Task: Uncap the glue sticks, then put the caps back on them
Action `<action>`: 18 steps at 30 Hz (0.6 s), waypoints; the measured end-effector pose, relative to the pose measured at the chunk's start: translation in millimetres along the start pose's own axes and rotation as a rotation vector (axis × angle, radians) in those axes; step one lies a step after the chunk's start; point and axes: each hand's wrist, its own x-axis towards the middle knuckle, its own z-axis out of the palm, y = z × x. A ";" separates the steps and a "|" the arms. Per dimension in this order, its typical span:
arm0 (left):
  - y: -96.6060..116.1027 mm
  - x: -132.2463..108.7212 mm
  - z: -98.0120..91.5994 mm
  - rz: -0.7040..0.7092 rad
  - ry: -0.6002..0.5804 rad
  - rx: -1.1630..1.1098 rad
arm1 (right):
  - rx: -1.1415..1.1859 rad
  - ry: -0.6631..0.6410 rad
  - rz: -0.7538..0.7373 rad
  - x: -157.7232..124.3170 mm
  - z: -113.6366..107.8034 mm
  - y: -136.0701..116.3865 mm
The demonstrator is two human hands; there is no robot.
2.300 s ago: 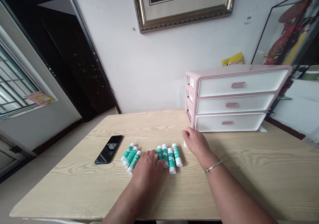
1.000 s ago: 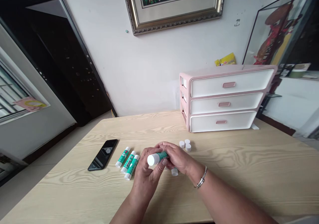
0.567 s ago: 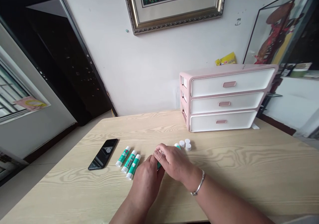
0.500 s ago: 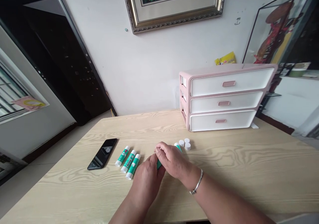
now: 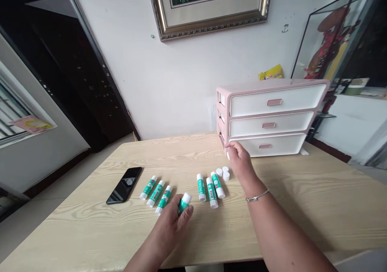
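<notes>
My left hand (image 5: 171, 219) is wrapped round a green-and-white glue stick (image 5: 184, 203), its white end pointing up and away from me. Out to the right, in front of the drawers, my right hand (image 5: 240, 160) is raised with a small white cap (image 5: 228, 155) pinched in its fingers. Just left of that hand, several loose white caps (image 5: 225, 176) stand together on the table. Between my hands lie three glue sticks, among them a near one (image 5: 212, 193) and a left one (image 5: 201, 187). Three more glue sticks (image 5: 156, 193) lie side by side beyond my left hand.
A black phone (image 5: 124, 185) lies on the left of the wooden table (image 5: 99, 239). At the back right stands a pink-and-white drawer unit (image 5: 269, 125) with a yellow packet (image 5: 271, 72) behind its top. A framed picture (image 5: 211, 27) hangs on the wall.
My hands were together around a glue stick and have come apart. The right one has moved right and away with a white cap; the left keeps the glue stick, now lower and further left.
</notes>
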 end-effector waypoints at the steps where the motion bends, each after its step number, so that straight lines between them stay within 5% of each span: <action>1: -3.8 1.8 0.6 0.004 0.062 0.101 | -0.035 0.008 0.029 5.1 -5.3 5.6; 7: -7.4 11.9 2.4 -0.030 0.271 0.557 | -0.225 -0.018 0.192 12.6 -18.0 33.5; 18: -13.7 20.4 -2.8 -0.133 0.305 0.839 | -0.373 -0.295 0.309 18.9 2.0 57.0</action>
